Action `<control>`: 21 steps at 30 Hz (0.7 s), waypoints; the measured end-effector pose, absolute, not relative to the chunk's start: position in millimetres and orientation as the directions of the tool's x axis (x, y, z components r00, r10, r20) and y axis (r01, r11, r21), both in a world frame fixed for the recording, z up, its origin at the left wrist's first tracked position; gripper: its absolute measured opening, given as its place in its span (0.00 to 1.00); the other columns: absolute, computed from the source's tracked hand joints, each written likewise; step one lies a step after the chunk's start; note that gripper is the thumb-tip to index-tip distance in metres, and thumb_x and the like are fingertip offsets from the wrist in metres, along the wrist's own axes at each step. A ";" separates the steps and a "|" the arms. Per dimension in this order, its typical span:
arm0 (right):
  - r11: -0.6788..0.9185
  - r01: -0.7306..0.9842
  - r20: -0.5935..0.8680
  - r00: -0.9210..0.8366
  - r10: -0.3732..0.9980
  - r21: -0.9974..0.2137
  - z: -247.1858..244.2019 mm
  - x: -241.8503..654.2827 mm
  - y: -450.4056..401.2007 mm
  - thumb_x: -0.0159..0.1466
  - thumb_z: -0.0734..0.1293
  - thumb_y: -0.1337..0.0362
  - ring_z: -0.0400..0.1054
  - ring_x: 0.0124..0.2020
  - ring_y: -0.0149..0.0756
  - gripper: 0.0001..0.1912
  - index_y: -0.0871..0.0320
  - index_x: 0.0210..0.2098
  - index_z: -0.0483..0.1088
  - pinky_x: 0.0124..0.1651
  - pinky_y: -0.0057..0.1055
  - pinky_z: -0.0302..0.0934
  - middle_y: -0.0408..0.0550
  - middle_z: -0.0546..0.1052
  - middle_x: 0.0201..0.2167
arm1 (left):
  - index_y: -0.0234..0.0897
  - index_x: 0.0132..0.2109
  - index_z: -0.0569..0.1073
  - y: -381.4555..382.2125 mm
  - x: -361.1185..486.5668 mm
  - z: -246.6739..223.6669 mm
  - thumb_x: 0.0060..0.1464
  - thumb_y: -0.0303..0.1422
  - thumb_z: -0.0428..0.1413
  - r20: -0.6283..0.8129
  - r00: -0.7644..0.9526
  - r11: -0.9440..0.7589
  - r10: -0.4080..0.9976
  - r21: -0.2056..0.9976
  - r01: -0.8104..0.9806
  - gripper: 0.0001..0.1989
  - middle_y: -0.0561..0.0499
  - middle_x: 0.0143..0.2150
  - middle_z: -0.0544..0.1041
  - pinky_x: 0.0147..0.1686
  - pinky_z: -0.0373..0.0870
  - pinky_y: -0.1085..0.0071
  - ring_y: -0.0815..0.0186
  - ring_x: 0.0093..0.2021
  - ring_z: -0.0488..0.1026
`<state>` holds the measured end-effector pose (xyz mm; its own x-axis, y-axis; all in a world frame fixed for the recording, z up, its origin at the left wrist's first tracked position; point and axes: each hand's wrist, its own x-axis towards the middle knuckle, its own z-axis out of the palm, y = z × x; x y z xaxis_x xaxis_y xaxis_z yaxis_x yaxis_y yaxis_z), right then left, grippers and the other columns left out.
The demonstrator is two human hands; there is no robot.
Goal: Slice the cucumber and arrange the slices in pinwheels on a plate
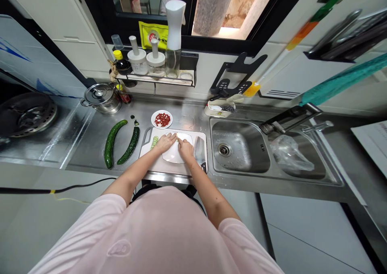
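Pressing down on a pale, flat oval piece of food (177, 150) at the middle of a white cutting board (181, 168), a person in a pink T-shirt (157, 233) works at a stainless-steel kitchen bench (184, 119). The left grip (165, 143) lies nearly flat and open on the piece's upper left edge, holding nothing closed. The right grip (186, 149) sits on its right side with fingers (181, 142) bent downward; whether it pinches the piece cannot be told. Fingertips of the two grips nearly meet.

Just left of the left grip, a short row of cucumber slices (154, 142) lies on the board. Just right of the right grip, a cleaver (199, 153) rests on the board's right edge, its handle toward the person. Farther left of the grips, two whole dark-green cucumbers (111, 143) lie on the bench, well apart from a steel pot (101, 98). Ahead of the grips sits a small white plate (161, 119) of chopped red chili. To the right stands a steel sink (238, 145), with a plastic bag (290, 153) in its second basin.
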<state>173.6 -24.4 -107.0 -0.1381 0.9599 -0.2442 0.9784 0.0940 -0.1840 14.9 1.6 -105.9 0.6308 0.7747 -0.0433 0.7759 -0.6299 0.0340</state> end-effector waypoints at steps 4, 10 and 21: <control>0.081 0.979 -0.240 -0.125 0.963 -0.185 -107.4 173.4 -24.3 0.69 0.51 0.61 0.67 0.42 0.36 0.24 0.43 0.63 0.56 0.42 0.29 0.58 0.50 0.70 0.44 | 0.33 0.61 0.59 3.4 16.3 -104.3 0.60 0.24 0.40 -0.054 0.656 -0.657 0.753 -0.004 0.754 0.22 0.40 0.64 0.58 0.43 0.62 0.64 0.56 0.55 0.60; 0.083 0.974 -0.225 -0.130 0.965 -0.209 -105.7 174.0 -23.4 0.68 0.52 0.62 0.68 0.39 0.36 0.23 0.42 0.61 0.58 0.40 0.29 0.58 0.48 0.71 0.42 | 0.27 0.62 0.57 7.9 17.1 -106.2 0.60 0.23 0.40 -0.097 0.697 -0.703 0.711 -0.056 0.709 0.23 0.35 0.64 0.57 0.44 0.60 0.64 0.56 0.54 0.61; 0.083 0.977 -0.273 -0.136 0.952 -0.194 -100.1 174.0 -22.5 0.69 0.50 0.62 0.67 0.41 0.37 0.24 0.42 0.63 0.55 0.41 0.30 0.59 0.49 0.70 0.44 | 0.24 0.63 0.56 11.7 15.0 -106.3 0.57 0.22 0.43 -0.136 0.724 -0.734 0.677 -0.054 0.676 0.26 0.32 0.64 0.57 0.44 0.62 0.62 0.55 0.55 0.61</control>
<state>174.0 -22.5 -100.1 -0.1357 0.9523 -0.2734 0.9774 0.0835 -0.1944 15.0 11.7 -106.3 0.7237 0.6766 -0.1362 0.6765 -0.7345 -0.0544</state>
